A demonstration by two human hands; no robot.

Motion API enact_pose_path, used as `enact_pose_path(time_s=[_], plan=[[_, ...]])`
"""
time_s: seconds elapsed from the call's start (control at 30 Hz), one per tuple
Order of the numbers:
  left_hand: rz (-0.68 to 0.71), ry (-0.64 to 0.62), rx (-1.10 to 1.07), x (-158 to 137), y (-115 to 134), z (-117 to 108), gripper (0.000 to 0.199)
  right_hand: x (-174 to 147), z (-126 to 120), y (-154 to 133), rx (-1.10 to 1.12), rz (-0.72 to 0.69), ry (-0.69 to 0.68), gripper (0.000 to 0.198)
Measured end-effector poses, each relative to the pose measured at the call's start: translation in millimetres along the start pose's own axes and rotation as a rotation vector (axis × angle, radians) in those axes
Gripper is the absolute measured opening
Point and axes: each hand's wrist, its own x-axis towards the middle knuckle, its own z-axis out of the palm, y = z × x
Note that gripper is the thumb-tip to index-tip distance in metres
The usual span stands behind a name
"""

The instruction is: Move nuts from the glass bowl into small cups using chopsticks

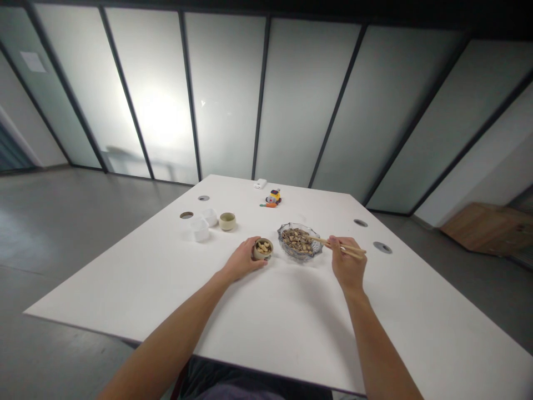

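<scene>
My left hand [244, 258] is wrapped around the side of a small ceramic cup [263, 256] that stands on the table and holds several light-brown pieces, perhaps peanuts. In my right hand [348, 265] is a pair of wooden chopsticks [339, 246]. Their tips reach into a clear glass bowl [318, 253] with a wavy rim, just right of the cup. Brown-striped seeds, which look like sunflower seeds, fill the bowl [296, 240]. Whether the tips pinch a piece is too small to tell.
On the white table [266, 322], a second ceramic cup [227, 221] and clear plastic containers [200, 229] stand to the left. Farther back are a colourful toy vehicle [273, 196], an orange carrot-shaped item [268, 205] and a white box [260, 183]. Round holes [382, 248] pierce the tabletop.
</scene>
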Motion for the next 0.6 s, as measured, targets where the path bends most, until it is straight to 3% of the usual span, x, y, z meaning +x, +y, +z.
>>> enact_pose_path(time_s=[0.6], plan=[[-0.012, 0.01, -0.01, -0.5, -0.4, 0.5, 0.075, -8.0, 9.9, -4.4, 0.132, 0.013, -0.116, 0.044]])
